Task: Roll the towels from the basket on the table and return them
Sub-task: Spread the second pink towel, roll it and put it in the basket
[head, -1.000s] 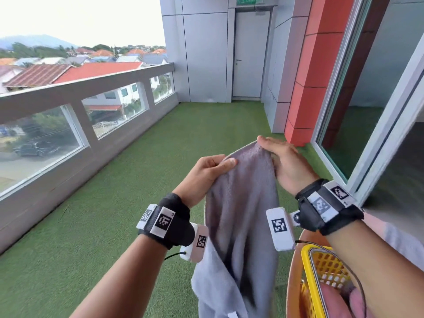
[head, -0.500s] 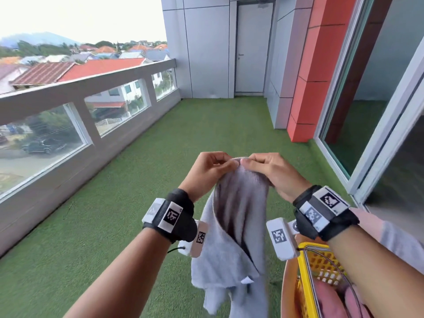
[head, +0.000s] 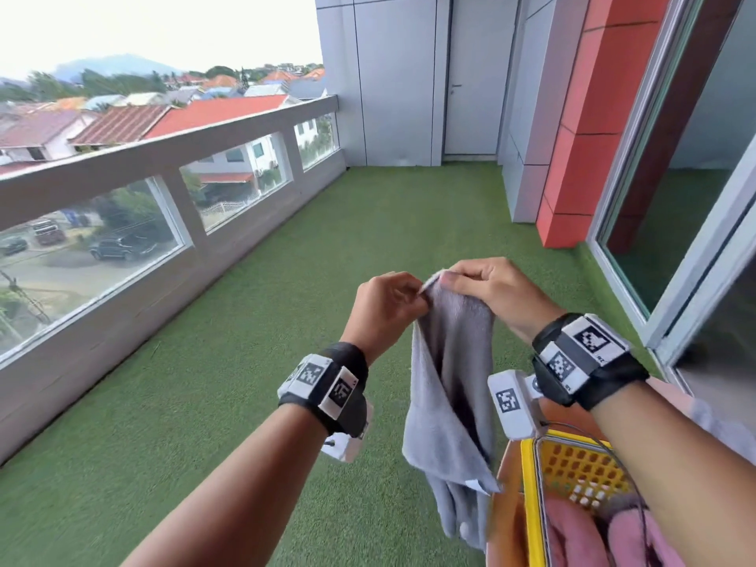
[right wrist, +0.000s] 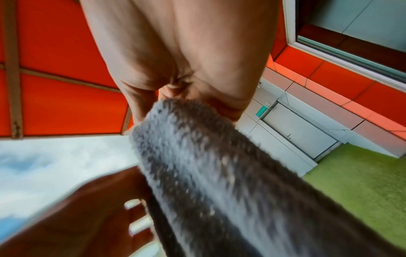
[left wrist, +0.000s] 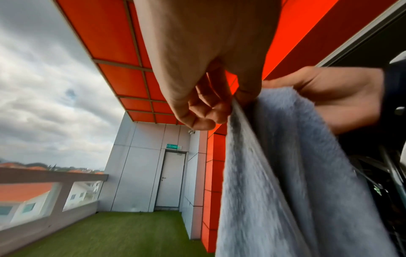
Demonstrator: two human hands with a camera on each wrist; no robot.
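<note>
Hanging at centre frame, the grey towel (head: pixel 450 386) is pinched at its top edge by both hands: left hand (head: pixel 382 306) and right hand (head: pixel 497 292) side by side, fingers curled on the cloth. Lower right, the yellow basket (head: pixel 532 505) holds pink towels (head: pixel 572 538).

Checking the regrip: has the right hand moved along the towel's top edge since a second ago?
Yes. The right hand closed leftward beside the left hand on the towel.

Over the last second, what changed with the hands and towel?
The left hand and right hand closed in together along the grey towel's top edge, bunching it narrower. Both kept pinching it; it stays hanging beside the yellow basket.
</note>
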